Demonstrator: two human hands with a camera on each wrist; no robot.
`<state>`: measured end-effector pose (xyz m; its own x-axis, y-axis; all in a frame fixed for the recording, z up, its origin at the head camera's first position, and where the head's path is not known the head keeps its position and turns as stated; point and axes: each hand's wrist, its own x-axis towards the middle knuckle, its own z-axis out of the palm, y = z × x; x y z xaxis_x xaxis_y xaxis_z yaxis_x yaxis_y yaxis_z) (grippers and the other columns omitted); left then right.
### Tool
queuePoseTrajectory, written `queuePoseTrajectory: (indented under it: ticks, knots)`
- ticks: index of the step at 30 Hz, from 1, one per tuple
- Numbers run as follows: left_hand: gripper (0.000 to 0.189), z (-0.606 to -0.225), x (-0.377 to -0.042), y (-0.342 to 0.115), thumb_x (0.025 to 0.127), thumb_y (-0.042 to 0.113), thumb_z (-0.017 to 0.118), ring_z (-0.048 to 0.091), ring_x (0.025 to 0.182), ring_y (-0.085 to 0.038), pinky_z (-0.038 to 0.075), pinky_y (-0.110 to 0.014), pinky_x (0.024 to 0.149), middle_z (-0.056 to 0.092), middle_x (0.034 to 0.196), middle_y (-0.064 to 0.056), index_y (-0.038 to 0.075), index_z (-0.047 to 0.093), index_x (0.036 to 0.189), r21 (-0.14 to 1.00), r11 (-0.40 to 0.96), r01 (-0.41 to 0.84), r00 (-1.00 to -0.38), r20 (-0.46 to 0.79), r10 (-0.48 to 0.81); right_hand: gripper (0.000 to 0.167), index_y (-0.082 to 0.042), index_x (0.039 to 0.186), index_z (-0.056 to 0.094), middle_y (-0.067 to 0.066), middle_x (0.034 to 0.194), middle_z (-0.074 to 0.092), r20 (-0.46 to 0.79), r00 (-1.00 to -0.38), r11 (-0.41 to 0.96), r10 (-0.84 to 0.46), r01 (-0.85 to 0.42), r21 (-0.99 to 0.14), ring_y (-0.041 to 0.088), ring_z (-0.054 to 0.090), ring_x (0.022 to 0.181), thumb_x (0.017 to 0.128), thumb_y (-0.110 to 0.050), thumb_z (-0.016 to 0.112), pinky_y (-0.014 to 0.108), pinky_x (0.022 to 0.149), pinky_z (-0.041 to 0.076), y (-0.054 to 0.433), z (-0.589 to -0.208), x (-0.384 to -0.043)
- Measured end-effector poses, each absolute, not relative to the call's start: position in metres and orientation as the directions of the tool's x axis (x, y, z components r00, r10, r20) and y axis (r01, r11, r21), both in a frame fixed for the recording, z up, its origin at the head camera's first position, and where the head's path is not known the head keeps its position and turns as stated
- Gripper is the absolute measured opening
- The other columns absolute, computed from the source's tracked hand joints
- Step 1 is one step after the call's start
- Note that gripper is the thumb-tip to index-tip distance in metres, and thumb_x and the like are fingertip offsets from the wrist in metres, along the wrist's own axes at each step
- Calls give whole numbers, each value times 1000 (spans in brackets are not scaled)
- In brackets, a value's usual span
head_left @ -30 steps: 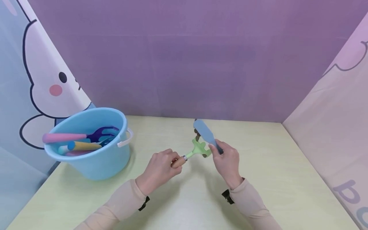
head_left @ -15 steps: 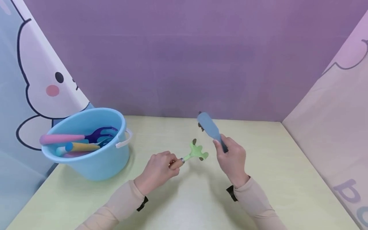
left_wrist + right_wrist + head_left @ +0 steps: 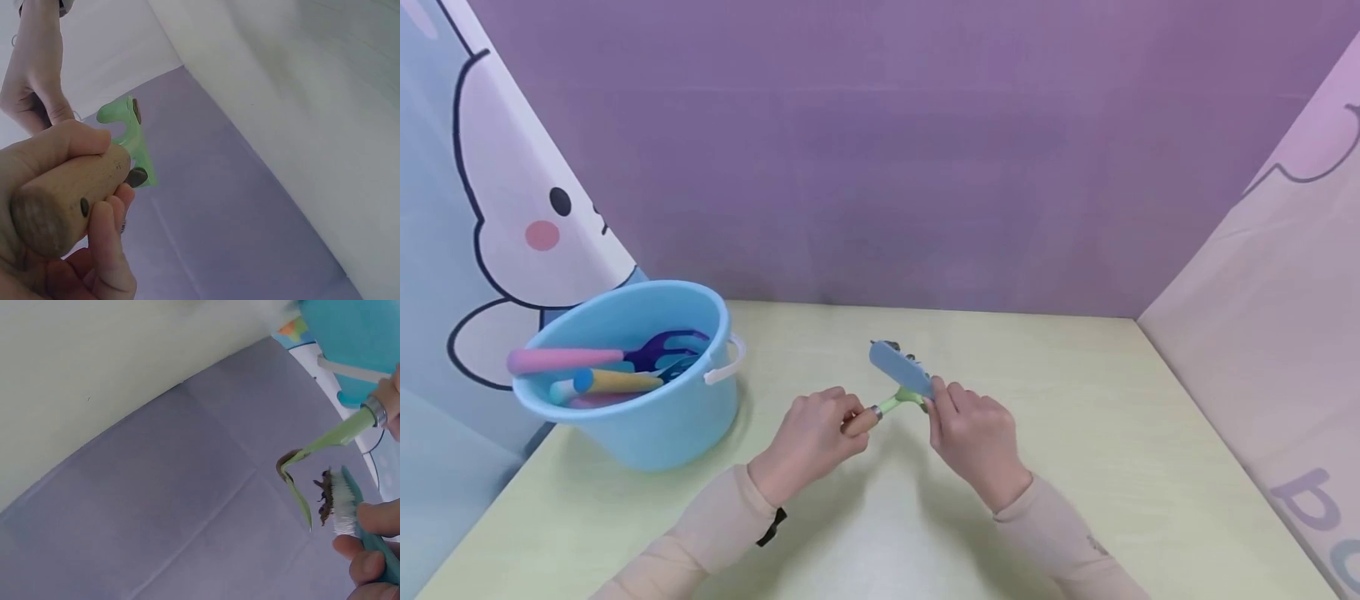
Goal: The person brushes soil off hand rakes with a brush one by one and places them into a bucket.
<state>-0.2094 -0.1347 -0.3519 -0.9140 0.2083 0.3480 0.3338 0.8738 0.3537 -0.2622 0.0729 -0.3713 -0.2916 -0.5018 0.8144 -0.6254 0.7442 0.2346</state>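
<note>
My left hand (image 3: 811, 437) grips the wooden handle (image 3: 69, 200) of a small garden hand rake with a light green, pronged head (image 3: 142, 147). Brown patches mark the head on its prongs and edge. In my right hand (image 3: 977, 435) is a blue-backed brush (image 3: 895, 367), pinched by its handle between thumb and fingers. White bristles (image 3: 343, 503) show in the right wrist view, with brown clumps (image 3: 326, 499) stuck to their ends. From the head view the brush overlaps the rake head and hides part of it. Both tools are held above the table.
A light blue bucket (image 3: 647, 429) stands on the pale table (image 3: 1112, 467) at the left. Inside it lie several tools, including a pink-handled purple fork (image 3: 572, 358) and a yellow-handled one (image 3: 621, 382). A purple backdrop (image 3: 925, 167) rises behind the table.
The brush first lifted up and right, away from the rake head, then came back down and left over it, its tip now turned further left. The left hand and rake barely moved.
</note>
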Motion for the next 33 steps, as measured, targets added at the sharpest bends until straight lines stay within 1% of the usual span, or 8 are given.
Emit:
queuePoseTrajectory:
  ticks: [5, 9, 13, 17, 23, 26, 31, 33]
  knots:
    - [28, -350, -208, -135, 75, 18, 67, 39, 53, 0, 33, -15, 46, 48, 62, 12, 22, 47, 57, 329, 880, 342, -907, 360, 218, 24, 3, 87, 68, 6, 61, 61, 802, -247, 750, -544, -572, 332, 12, 49, 39, 87, -16, 53, 20, 34, 31, 69, -374, -261]
    - [28, -352, -208, -135, 75, 17, 66, 38, 53, 0, 33, -15, 46, 48, 63, 13, 22, 46, 57, 338, 878, 338, -908, 364, 209, 22, 3, 86, 68, 6, 62, 62, 801, -250, 759, -544, -553, 343, 12, 51, 40, 84, -14, 54, 20, 34, 30, 67, -376, -262]
    - [29, -354, -208, -134, 75, 16, 66, 37, 53, 1, 33, -15, 47, 47, 63, 13, 22, 45, 57, 343, 877, 336, -910, 359, 208, 21, 2, 85, 68, 5, 59, 60, 797, -271, 778, -539, -524, 348, 10, 45, 37, 83, -12, 52, 19, 34, 25, 65, -376, -263]
    - [34, -353, -210, -132, 76, 15, 66, 35, 52, 0, 32, -15, 45, 43, 60, 12, 20, 40, 55, 318, 876, 361, -894, 385, 229, 19, 2, 83, 67, 4, 55, 56, 801, -317, 806, -508, -504, 311, 9, 36, 35, 78, -8, 52, 19, 33, 23, 63, -372, -265]
    - [34, -351, -211, -129, 73, 12, 66, 33, 50, -1, 30, -16, 43, 38, 57, 10, 19, 39, 53, 281, 887, 366, -882, 409, 235, 14, 2, 77, 66, 3, 50, 50, 801, -388, 831, -456, -508, 227, 8, 28, 34, 67, -7, 65, 20, 31, 20, 61, -368, -268]
    - [33, -353, -211, -129, 74, 12, 66, 32, 50, -2, 28, -16, 42, 38, 56, 9, 18, 40, 54, 264, 890, 373, -872, 427, 239, 16, 2, 77, 65, 2, 50, 50, 792, -430, 843, -433, -505, 186, 8, 29, 34, 68, -11, 69, 21, 31, 21, 60, -367, -270]
    - [30, -353, -215, -126, 75, 12, 66, 36, 51, -3, 28, -15, 41, 45, 57, 9, 18, 43, 58, 227, 884, 410, -837, 479, 265, 19, 1, 82, 66, 5, 55, 56, 782, -508, 866, -361, -493, 79, 10, 35, 35, 72, -15, 70, 24, 31, 26, 58, -363, -273]
    - [24, -353, -217, -124, 74, 12, 66, 37, 51, -2, 28, -14, 41, 48, 58, 9, 19, 49, 59, 233, 882, 410, -830, 496, 256, 19, 1, 83, 65, 5, 57, 56, 783, -524, 871, -335, -489, 45, 11, 35, 35, 73, -15, 70, 25, 31, 27, 57, -362, -273]
